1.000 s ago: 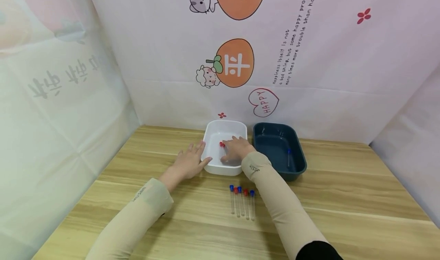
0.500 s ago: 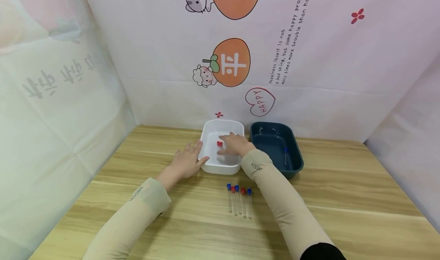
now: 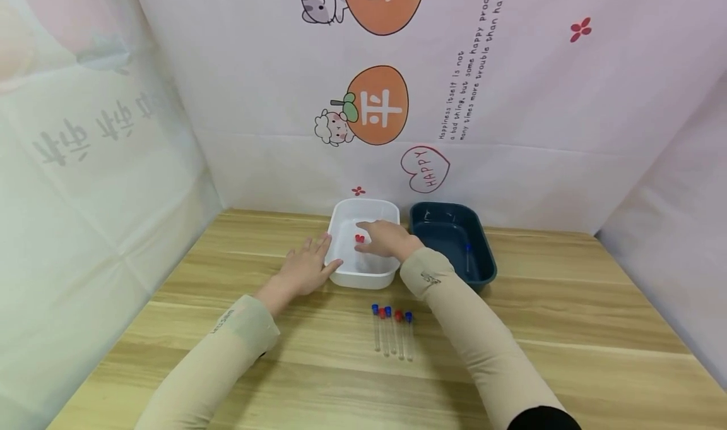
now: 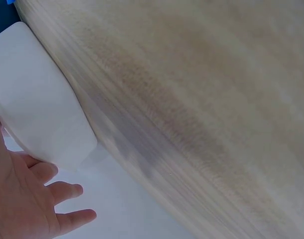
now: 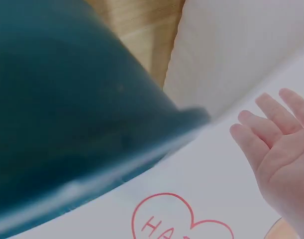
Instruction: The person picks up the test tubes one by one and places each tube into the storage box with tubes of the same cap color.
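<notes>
As two red caps [image 3: 360, 238] sit close together on the floor of the white tray [image 3: 363, 281], any tube bodies beneath them are too faint to make out. Five tubes [image 3: 392, 335] lie side by side on the table [image 3: 284, 379] just in front, three with blue caps and two with red. One more blue-capped tube [image 3: 468, 259] lies in the blue tray [image 3: 437, 234], close to its right wall.

Over the white tray reaches the right hand [image 3: 382, 237], thumb and fingers apart beside the red caps; its wrist view shows the fingers extended and released. The left hand [image 3: 303, 271] touches the left side of the white tray with fingers spread, grasping nothing.

From the left wrist comes the white tray's smooth outer wall, hidden from the head view, with a corner of dark blue beyond. The right wrist view has the blue tray's outside large, and part of the red heart [image 3: 426, 169], which the head view shows whole on the cloth [image 3: 255, 89].
</notes>
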Demonstrator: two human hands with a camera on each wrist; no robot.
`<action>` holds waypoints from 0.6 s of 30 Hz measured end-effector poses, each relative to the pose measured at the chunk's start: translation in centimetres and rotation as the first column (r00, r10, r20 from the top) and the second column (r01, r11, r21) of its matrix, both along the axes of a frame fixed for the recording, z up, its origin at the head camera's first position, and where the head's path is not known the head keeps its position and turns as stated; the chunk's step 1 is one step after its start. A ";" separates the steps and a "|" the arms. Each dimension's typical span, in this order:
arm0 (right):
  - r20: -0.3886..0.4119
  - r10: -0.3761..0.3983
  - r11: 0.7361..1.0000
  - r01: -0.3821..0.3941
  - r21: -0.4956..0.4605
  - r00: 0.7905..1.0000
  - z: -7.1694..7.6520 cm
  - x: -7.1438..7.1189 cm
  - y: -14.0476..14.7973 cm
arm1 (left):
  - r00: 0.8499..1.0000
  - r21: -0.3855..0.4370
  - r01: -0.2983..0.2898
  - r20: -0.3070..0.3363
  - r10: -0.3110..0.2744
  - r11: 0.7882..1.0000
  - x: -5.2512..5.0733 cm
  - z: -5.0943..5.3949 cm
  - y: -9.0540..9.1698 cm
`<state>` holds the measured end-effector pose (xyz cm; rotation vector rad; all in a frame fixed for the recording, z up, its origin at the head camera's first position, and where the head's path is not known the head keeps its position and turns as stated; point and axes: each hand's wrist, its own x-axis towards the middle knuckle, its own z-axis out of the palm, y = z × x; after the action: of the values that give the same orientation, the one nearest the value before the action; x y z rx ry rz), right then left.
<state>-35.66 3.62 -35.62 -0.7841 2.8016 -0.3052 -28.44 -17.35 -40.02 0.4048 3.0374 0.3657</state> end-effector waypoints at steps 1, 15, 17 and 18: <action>0.000 0.004 1.000 -0.004 0.002 1.000 0.1 0.1 0.0 | 1.000 0.000 -0.001 0.002 0.001 1.000 0.0 0.0 0.0; -0.085 0.069 0.998 -0.069 0.001 0.994 1.3 1.6 1.3 | 1.000 0.012 -0.001 -0.006 0.001 1.000 -0.1 -0.2 -0.1; -0.102 0.084 0.996 -0.085 -0.003 0.991 1.4 1.8 1.6 | 1.000 0.014 -0.002 -0.004 0.002 1.000 -0.1 -0.2 -0.1; -0.108 0.091 0.996 -0.092 -0.008 0.990 1.5 2.0 1.7 | 1.000 0.016 -0.003 -0.003 0.003 1.000 -0.1 -0.2 0.0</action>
<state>-33.70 5.36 -34.14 -0.9558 2.8539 -0.2730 -28.55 -17.39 -40.25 0.4026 3.0396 0.3901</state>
